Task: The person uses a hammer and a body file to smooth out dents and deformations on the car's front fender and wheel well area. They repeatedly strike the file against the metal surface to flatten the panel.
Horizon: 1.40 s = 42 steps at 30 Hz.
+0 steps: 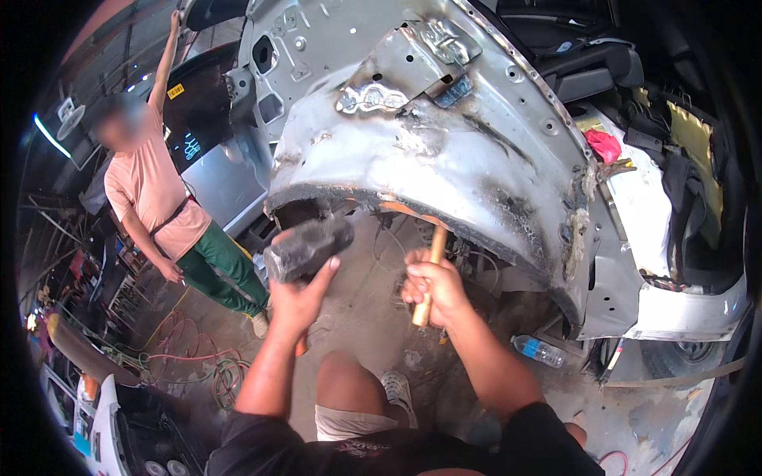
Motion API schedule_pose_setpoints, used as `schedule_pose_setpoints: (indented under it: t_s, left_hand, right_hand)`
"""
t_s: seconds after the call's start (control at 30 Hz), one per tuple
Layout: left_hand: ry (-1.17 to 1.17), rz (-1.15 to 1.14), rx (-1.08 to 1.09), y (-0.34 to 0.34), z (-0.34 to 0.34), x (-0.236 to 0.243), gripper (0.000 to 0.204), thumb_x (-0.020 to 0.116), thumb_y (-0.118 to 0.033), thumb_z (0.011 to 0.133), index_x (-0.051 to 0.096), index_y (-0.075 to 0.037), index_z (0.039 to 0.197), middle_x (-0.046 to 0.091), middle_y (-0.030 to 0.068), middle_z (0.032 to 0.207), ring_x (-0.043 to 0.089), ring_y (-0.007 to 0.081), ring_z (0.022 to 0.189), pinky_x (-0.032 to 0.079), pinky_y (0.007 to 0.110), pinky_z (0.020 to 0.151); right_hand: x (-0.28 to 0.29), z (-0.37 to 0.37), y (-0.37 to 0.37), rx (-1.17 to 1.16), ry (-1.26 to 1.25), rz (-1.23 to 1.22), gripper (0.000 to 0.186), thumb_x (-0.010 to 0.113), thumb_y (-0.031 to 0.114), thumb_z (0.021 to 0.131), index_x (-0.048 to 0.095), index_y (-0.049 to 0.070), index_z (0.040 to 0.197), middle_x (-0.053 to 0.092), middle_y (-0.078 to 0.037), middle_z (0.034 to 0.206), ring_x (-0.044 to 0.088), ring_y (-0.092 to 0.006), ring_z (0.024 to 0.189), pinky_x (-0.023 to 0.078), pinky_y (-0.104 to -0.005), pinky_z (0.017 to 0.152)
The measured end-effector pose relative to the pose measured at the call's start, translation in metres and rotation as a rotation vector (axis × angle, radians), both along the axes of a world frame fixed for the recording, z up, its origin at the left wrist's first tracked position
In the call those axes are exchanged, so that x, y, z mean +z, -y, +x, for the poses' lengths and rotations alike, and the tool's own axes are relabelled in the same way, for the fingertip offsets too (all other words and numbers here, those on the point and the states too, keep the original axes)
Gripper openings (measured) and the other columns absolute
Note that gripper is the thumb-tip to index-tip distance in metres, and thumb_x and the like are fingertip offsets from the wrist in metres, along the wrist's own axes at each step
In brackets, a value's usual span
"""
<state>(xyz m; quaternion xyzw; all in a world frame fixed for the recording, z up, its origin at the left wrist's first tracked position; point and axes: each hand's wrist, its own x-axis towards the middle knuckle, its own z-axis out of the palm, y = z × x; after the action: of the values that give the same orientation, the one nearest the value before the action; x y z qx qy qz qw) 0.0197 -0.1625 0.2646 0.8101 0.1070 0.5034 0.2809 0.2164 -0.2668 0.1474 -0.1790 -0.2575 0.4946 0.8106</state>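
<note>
My left hand is closed under a dark, blocky sledgehammer head, raised near the wheel arch's left end. A short orange piece, perhaps its handle, shows below the wrist. My right hand grips a light wooden handle, held nearly upright. The handle's upper end meets the arch's lower edge, and whatever lies beyond is hidden. Above both hands curves the bare metal wheel arch of a car body, with scorched patches and a rough dark rim.
At the left stands a person in a pink shirt, one arm raised. Red and green hoses lie coiled on the floor. A clear plastic bottle rests under the car at right. The car's opened interior shows at upper right.
</note>
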Motion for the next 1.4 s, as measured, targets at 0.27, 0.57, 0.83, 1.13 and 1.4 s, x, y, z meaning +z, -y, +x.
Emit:
schedule_pose_setpoints:
  t_s: [0.27, 0.57, 0.83, 1.13, 1.4]
  left_hand:
    - [-0.448, -0.133, 0.377, -0.112, -0.158, -0.186, 0.051, 0.087, -0.010, 0.073, 0.065, 0.000, 0.117, 0.072, 0.0105, 0.093, 0.070, 0.0242, 0.080, 0.056, 0.038, 0.073]
    - [-0.651, -1.003, 0.500, -0.079, -0.190, -0.246, 0.035, 0.093, -0.019, 0.075, 0.072, -0.001, 0.096, 0.061, 0.0029, 0.071, 0.048, 0.0131, 0.048, 0.038, 0.032, 0.042]
    - [-0.836, -0.820, 0.338, -0.075, -0.197, -0.230, 0.044, 0.090, -0.023, 0.076, 0.065, 0.008, 0.095, 0.058, 0.0071, 0.067, 0.052, 0.0176, 0.050, 0.042, 0.035, 0.043]
    - [-0.805, -0.906, 0.328, -0.050, -0.199, -0.167, 0.074, 0.096, -0.036, 0.071, 0.060, 0.007, 0.119, 0.068, 0.0120, 0.089, 0.056, 0.0152, 0.055, 0.042, 0.030, 0.045]
    - [-0.343, -1.078, 0.097, -0.044, -0.156, -0.136, 0.043, 0.080, -0.038, 0.090, 0.056, -0.004, 0.102, 0.056, 0.0044, 0.070, 0.051, 0.0147, 0.051, 0.040, 0.030, 0.043]
  right_hand:
    - [-0.096, -0.030, 0.068, 0.039, 0.479, -0.431, 0.020, 0.063, -0.002, 0.089, 0.057, 0.000, 0.108, 0.054, -0.002, 0.063, 0.052, -0.0133, 0.044, 0.044, -0.0304, 0.043]
    - [-0.124, -0.038, 0.084, -0.039, 0.469, -0.618, 0.019, 0.067, 0.003, 0.089, 0.059, 0.001, 0.106, 0.059, -0.004, 0.072, 0.054, -0.0137, 0.048, 0.047, -0.0319, 0.047]
    - [-0.119, -0.057, 0.144, 0.007, 0.722, -0.820, 0.026, 0.069, 0.002, 0.090, 0.057, 0.001, 0.114, 0.062, -0.005, 0.075, 0.059, -0.0144, 0.052, 0.050, -0.0337, 0.049]
    - [-0.164, -0.068, 0.211, 0.172, 1.092, -1.233, 0.037, 0.071, 0.014, 0.082, 0.065, 0.002, 0.117, 0.071, -0.016, 0.090, 0.070, -0.0249, 0.066, 0.056, -0.0400, 0.063]
    - [-0.212, -0.069, 0.211, 0.311, 1.690, -1.285, 0.034, 0.065, 0.029, 0.081, 0.076, 0.001, 0.096, 0.074, -0.018, 0.080, 0.074, -0.0362, 0.077, 0.058, -0.0463, 0.078]
